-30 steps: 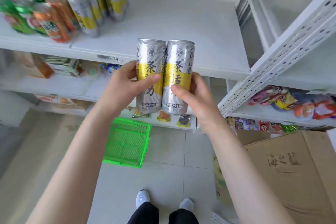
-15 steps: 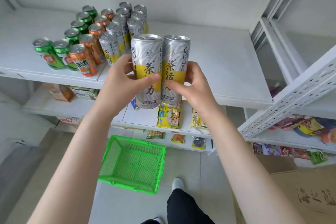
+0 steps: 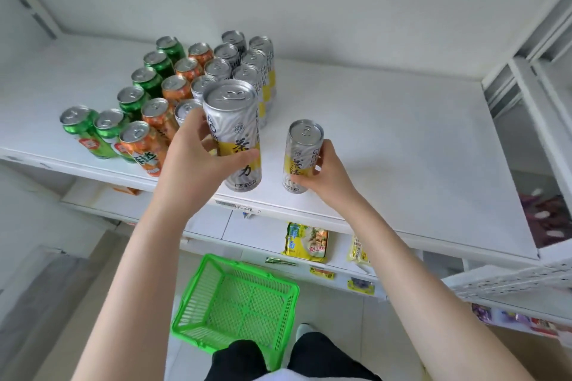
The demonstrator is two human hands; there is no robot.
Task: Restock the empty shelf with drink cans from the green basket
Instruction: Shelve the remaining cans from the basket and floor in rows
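My left hand (image 3: pixel 198 161) grips a tall silver-and-yellow can (image 3: pixel 235 120), held upright just above the front of the white shelf (image 3: pixel 402 139). My right hand (image 3: pixel 325 173) grips a second silver-and-yellow can (image 3: pixel 301 148), lower and to the right, its base at the shelf near the front edge. Behind them stand rows of cans: green cans (image 3: pixel 136 96) on the left, orange cans (image 3: pixel 176 86) beside them, silver-and-yellow cans (image 3: pixel 247 71) on the right. On the floor below lies the green basket (image 3: pixel 238 303), with no cans visible in it.
The shelf's right half is bare white surface. Lower shelves hold snack packets (image 3: pixel 306 241). A perforated white shelf upright (image 3: pixel 510 281) juts in at the right. My feet and dark trousers (image 3: pixel 272 359) stand beside the basket.
Both hands have carried the two cans up and forward over the shelf. The cans, side by side before, have parted; the right one has dropped to the shelf.
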